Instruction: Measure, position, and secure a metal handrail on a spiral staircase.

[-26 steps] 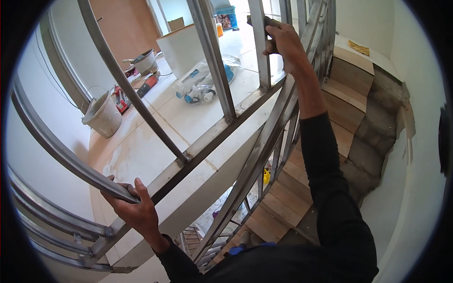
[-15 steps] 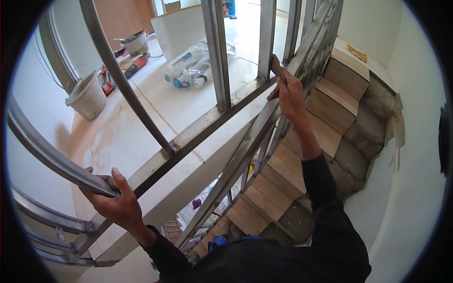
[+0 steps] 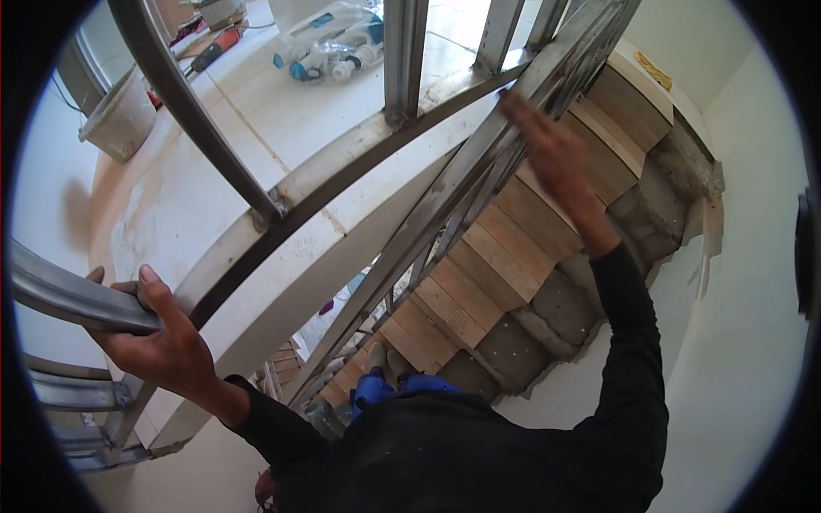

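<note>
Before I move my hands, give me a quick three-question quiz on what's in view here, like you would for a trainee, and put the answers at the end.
1. Multiple choice: what does the left hand grip?
A) a rope
B) a metal baluster
C) a paintbrush

2. True or false: the stained bucket stands on the pale landing floor, beyond the railing's bottom rail.

3. Short answer: which lies farther right in the view, the stained bucket or the clear plastic bag?

Key: 1. B. 2. True. 3. The clear plastic bag.
</note>
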`<state>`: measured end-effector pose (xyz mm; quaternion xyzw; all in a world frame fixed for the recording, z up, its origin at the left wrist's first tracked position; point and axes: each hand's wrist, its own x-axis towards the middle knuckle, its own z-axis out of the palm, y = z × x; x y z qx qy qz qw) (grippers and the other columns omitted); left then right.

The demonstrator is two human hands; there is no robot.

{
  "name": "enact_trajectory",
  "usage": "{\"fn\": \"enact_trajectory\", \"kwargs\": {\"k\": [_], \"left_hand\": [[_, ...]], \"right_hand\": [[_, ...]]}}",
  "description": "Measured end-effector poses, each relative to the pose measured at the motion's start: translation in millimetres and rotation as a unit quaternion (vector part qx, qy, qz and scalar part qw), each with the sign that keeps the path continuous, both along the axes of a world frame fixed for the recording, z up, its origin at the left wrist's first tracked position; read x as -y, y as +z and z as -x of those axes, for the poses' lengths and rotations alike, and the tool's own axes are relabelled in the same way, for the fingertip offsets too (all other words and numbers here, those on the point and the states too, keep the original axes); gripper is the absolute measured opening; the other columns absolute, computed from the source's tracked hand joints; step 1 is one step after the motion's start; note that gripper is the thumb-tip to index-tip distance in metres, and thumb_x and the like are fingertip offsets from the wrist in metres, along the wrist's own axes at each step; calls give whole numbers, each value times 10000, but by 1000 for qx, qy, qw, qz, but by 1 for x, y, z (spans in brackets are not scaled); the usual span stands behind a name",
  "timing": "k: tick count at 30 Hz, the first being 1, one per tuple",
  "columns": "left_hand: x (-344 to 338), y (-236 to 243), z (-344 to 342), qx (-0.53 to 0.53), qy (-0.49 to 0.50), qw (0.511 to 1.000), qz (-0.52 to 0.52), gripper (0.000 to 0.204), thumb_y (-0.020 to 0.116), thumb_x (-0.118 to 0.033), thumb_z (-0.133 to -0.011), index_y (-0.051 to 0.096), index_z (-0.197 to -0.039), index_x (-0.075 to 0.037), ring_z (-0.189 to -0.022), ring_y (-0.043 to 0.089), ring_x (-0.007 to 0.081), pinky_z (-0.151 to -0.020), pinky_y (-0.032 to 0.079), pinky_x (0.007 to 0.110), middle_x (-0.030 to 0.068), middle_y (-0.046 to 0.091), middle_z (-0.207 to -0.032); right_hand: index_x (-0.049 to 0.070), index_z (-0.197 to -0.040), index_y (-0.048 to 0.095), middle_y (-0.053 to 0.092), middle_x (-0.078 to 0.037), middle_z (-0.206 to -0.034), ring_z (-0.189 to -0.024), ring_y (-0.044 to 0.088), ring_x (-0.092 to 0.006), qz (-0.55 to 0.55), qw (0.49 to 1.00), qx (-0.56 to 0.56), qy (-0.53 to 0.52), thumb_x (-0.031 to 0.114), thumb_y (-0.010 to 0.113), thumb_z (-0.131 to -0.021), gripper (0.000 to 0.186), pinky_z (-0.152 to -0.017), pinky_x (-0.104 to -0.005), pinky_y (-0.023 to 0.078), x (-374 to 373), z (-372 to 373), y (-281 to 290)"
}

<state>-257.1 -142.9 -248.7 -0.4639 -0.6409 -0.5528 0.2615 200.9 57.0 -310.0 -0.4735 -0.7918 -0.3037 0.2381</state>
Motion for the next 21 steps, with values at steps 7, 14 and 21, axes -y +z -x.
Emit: {"fn": "enact_trajectory", "kwargs": {"k": [7,14,21], "left_hand": [[1,-1,-1,-6,-32,999,0,561,783,-265,-937,535,-1360,7,-860,650,171,-733,569,314,104,633,-977],[-1,-3,7,-64,-47,997,-4,624,815,-330,-902,531,-1337,16,-810,619,164,-764,548,311,77,606,-959],[17,74,15,242,-254,855,382,1038,690,-553,-938,168,-1609,41,-1074,680,216,-1069,454,304,322,675,-1202]], "right_hand": [[214,-1427,601,617,23,-1460,-871,761,-253,10,999,-15,45,-32,492,-914,580,-655,-359,622,21,25,-33],[229,-1486,567,647,-11,-1428,-928,754,-249,65,991,-47,103,-49,540,-875,672,-658,-350,614,38,43,-73],[81,-1341,665,717,-96,-1298,-874,711,-266,307,895,-149,288,-111,487,-800,601,-732,-329,585,175,135,-191]]}}
